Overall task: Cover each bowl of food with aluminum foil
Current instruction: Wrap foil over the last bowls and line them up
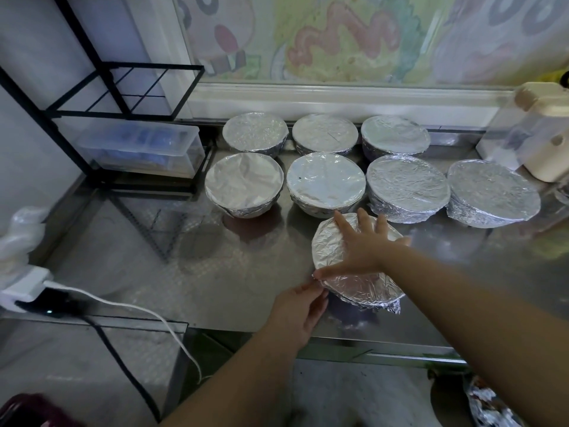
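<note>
The nearest foil-wrapped bowl (335, 251) was set on the steel counter (215, 272) close to its front edge, directly under the R hand (366, 246) and just right of the L hand (300, 312). It was kept apart from the other bowls, w/ a narrow gap to the row behind.

The R hand was laid flat on the foil top, fingers spread wide & straight, thumb stretched to the near-left rim; nothing was gripped. The L hand was held at that same rim, fingertips touching a loose foil edge (317, 280) just below the R thumb. Whether that edge was pinched or only pressed couldn't be told. A crumpled foil tail was seen sticking out at the bowl's near-right side.

Seven more covered bowls (326, 180) were ranged behind: 3 at the back by the wall ledge, 4 in front of them, packed close.

A broad stretch of counter was seen to the left, bounded by a black wire rack (123, 112) w/ a clear plastic box (138, 149) under it. At far left a white power strip (21, 288) was seen, its white cable (138, 309) trailed over the front edge. At back right a cream appliance (545, 149) was stood, well apart from the nearest bowl. Foil scraps (492, 408) were seen below the counter, lower right.
</note>
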### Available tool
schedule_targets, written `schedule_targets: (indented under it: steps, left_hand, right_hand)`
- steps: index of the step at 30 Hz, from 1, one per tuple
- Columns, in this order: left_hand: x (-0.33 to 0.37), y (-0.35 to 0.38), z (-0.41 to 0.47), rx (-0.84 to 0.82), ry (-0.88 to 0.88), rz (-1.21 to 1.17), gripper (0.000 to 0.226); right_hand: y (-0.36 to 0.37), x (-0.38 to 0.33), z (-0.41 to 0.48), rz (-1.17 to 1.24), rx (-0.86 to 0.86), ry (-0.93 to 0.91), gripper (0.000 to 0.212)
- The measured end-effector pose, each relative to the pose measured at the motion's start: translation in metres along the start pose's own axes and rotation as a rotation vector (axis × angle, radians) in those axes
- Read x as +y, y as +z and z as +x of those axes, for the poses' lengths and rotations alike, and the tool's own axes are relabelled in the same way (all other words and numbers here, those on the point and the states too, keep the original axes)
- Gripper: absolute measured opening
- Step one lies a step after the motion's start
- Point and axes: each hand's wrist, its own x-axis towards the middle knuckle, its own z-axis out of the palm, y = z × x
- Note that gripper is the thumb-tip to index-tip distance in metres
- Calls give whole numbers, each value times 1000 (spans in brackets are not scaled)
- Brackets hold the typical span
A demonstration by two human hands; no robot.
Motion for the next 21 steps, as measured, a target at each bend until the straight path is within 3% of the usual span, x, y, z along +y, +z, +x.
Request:
schedule_targets:
  steps: [2, 5, 8, 11, 21]
  left_hand:
    - [-7, 12, -4, 79, -11, -161, 8]
    - [-20, 28, -3, 201, 134, -176, 10]
    - [-38, 34, -1, 298, 338, -100, 13]
    - [-51, 36, 2, 360, 443, 14, 18]
    - [-57, 47, -6, 420, 587, 249, 32]
  right_hand:
    - [-1, -1, -4, -9, 5, 6, 153]
    - [0, -1, -4, -7, 10, 0, 155]
    - [3, -1, 0, -14, 22, -11, 160]
    - [1, -4, -5, -20, 26, 14, 152]
    - [0, -8, -11, -31, 34, 34, 141]
